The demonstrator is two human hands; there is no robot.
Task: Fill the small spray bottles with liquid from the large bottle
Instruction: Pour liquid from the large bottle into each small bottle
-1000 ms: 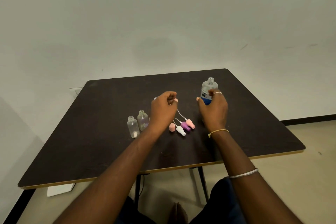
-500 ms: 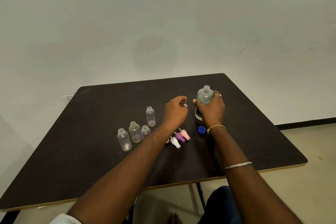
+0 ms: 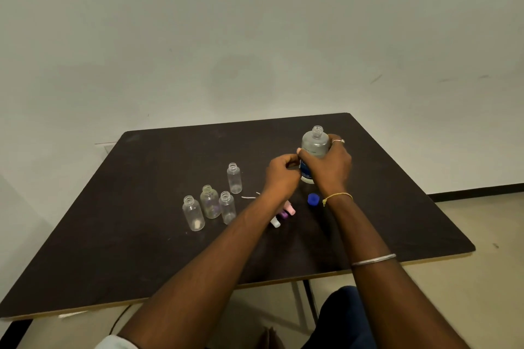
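The large clear bottle (image 3: pixel 314 146) with a blue label stands upright and uncapped on the dark table (image 3: pixel 141 249). My right hand (image 3: pixel 326 167) is wrapped around its body. My left hand (image 3: pixel 282 174) is curled into a loose fist right beside it, touching the right thumb; I cannot tell if it holds anything. Several small clear bottles stand open to the left: one alone (image 3: pixel 234 178), and three clustered, left (image 3: pixel 193 213), middle (image 3: pixel 210 202) and right (image 3: pixel 227 207). The blue cap (image 3: pixel 313 199) lies by my right wrist.
Pink (image 3: pixel 290 209), purple (image 3: pixel 283 215) and white (image 3: pixel 275 222) spray tops lie under my left forearm, with a thin dip tube (image 3: pixel 248 196) beside them. A white wall rises behind the table. The front edge is near my lap.
My left hand has drifted right until it meets my right hand at the large bottle. The camera view has shifted; the bottles stay where they were.
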